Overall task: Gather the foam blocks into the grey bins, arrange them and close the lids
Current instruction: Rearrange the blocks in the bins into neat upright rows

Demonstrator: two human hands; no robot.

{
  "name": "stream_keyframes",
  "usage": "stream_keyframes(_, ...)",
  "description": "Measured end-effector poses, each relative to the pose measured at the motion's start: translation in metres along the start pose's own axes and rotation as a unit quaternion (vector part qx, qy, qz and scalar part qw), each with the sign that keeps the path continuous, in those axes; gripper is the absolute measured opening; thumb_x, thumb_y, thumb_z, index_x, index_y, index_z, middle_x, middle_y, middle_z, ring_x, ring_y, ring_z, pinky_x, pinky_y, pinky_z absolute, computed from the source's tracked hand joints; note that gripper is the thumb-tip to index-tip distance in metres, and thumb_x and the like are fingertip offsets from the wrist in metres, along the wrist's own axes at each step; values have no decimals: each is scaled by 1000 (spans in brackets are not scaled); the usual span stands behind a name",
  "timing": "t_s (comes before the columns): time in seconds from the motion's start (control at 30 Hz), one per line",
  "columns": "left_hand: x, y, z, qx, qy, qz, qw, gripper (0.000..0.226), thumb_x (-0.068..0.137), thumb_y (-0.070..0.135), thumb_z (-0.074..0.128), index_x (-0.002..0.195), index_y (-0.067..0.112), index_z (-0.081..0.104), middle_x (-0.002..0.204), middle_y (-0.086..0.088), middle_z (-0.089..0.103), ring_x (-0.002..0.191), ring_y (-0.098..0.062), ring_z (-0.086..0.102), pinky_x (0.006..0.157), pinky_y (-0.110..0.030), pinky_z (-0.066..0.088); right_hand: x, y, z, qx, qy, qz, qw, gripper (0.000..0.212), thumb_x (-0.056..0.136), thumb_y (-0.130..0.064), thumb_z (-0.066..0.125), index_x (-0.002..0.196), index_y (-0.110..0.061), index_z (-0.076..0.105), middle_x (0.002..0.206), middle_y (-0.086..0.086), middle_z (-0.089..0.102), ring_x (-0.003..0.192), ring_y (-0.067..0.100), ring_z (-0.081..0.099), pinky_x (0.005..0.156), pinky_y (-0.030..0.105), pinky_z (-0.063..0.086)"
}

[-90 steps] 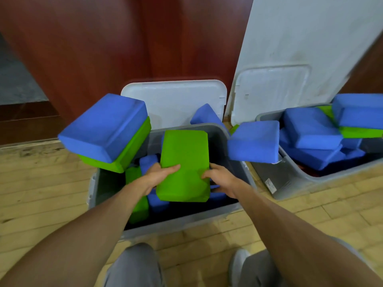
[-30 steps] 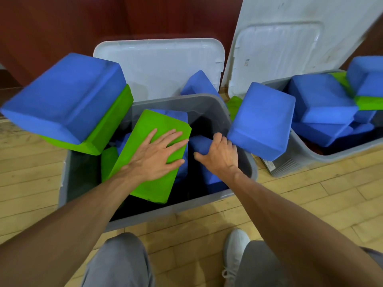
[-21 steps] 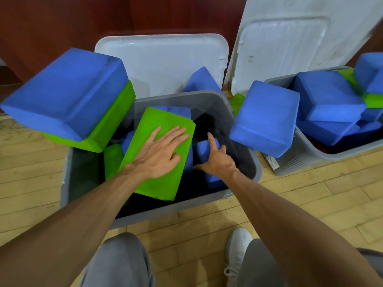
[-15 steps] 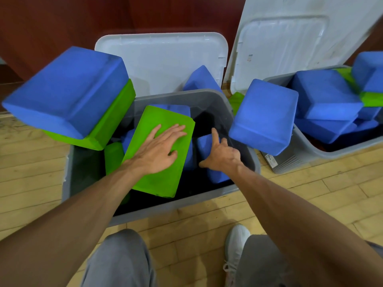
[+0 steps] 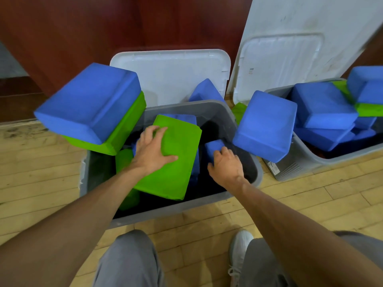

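While both hands work inside the near grey bin point(image 5: 165, 212), the step in hand looks like bedding its blocks flat. At the upper left of the frame a big blue block point(image 5: 89, 100) sits on a green slab point(image 5: 124, 129), and the pair is perched on the bin's left rim. At centre, the left hand point(image 5: 151, 152) grips the tilted green block point(image 5: 178, 162), fingers curled over its far-left edge and thumb spread on its face. That block leans across others in the bin. Just right of it, the right hand point(image 5: 226, 164) curls its fingers over the top of an upright blue block point(image 5: 213, 148) standing deep inside. To do this well, I judge, lay the upright one down first so the green one can drop level. Keep the right arm off the rim-perched blue block point(image 5: 265, 125), which looks ready to slide. At far right the second grey bin point(image 5: 310, 160) is heaped above its rim.
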State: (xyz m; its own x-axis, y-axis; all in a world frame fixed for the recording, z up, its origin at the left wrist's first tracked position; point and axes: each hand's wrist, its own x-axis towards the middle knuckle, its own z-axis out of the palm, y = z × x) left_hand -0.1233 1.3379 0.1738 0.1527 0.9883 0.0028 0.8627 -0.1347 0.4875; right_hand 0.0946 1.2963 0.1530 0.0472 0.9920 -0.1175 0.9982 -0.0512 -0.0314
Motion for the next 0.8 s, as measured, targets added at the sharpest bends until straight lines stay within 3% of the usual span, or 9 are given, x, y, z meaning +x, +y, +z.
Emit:
stream_keyframes(0.07, -6, -11, -3, -17, 17, -100, 995, 102, 67, 50, 81, 148, 20, 27, 147, -7, 23, 136, -28, 24, 114, -40, 21, 3, -15, -2, 158, -37, 40, 986, 43, 97, -41, 45, 113, -5, 61, 121, 21, 58, 117, 36, 52, 96, 40, 41)
stream_keyframes(0.13, -9, -23, -2, -136, -13, -203, 970, 104, 64, 51, 83, 146, 15, 30, 146, -11, 34, 133, -30, 37, 112, -40, 31, 2, -30, -10, 356, -147, 85, 919, 56, 96, -54, 41, 116, -5, 60, 122, 19, 60, 117, 37, 55, 95, 45, 47)
stream_keyframes(0.27, -21, -24, -4, -281, -67, -261, 921, 58, 74, 43, 76, 120, 16, 53, 124, -8, 62, 109, -25, 60, 98, -40, 47, -5, -47, -18, 533, -261, 56, 803, 59, 88, -44, 65, 138, -20, 44, 130, -7, 54, 118, 16, 54, 69, 25, 50)
stream_keyframes(0.33, -24, -13, -13, -307, -54, -246, 918, 55, 67, 43, 69, 114, 18, 54, 119, -8, 64, 105, -23, 61, 95, -39, 48, -2, -47, -21, 574, -220, 57, 787, 67, 78, -29, 79, 134, -18, 44, 132, -4, 57, 114, 14, 57, 72, 23, 53)
stream_keyframes(0.4, -22, -1, -26, -338, -36, -214, 916, 56, 65, 37, 61, 117, 20, 52, 117, -5, 63, 102, -21, 60, 90, -34, 47, 2, -45, -35, 583, -160, 71, 793, 75, 72, -23, 83, 134, -19, 42, 129, -1, 59, 111, 19, 59, 87, 36, 53)
stream_keyframes(0.5, -4, 25, -44, -382, 21, -181, 906, 55, 82, 20, 65, 130, 16, 38, 114, -2, 57, 101, -20, 56, 84, -30, 42, 11, -32, -70, 597, -53, 60, 798, 76, 73, -19, 82, 136, -17, 40, 122, 1, 59, 109, 20, 58, 93, 39, 50)
stream_keyframes(0.57, 13, 50, -51, -408, 41, -166, 897, 49, 84, 26, 68, 120, 15, 36, 110, -1, 56, 100, -20, 56, 84, -30, 43, 17, -14, -98, 614, 14, 62, 786, 70, 76, -23, 80, 135, -16, 42, 119, 0, 58, 107, 18, 59, 94, 36, 49)
stream_keyframes(0.67, 38, 96, -48, -445, 31, -93, 890, 54, 74, 42, 72, 116, 22, 45, 120, -5, 58, 105, -19, 59, 96, -37, 47, 25, 25, -126, 647, 93, 104, 750, 62, 76, -32, 78, 129, -19, 49, 115, 1, 64, 99, 17, 64, 91, 38, 52)
stream_keyframes(0.8, 66, 164, -27, -429, -23, -7, 903, 59, 78, 42, 66, 133, 28, 51, 129, -4, 45, 115, -14, 51, 105, -31, 39, 21, 91, -134, 679, 185, 176, 688, 49, 84, -25, 71, 128, -16, 51, 108, 0, 63, 82, 7, 61, 71, 20, 49)
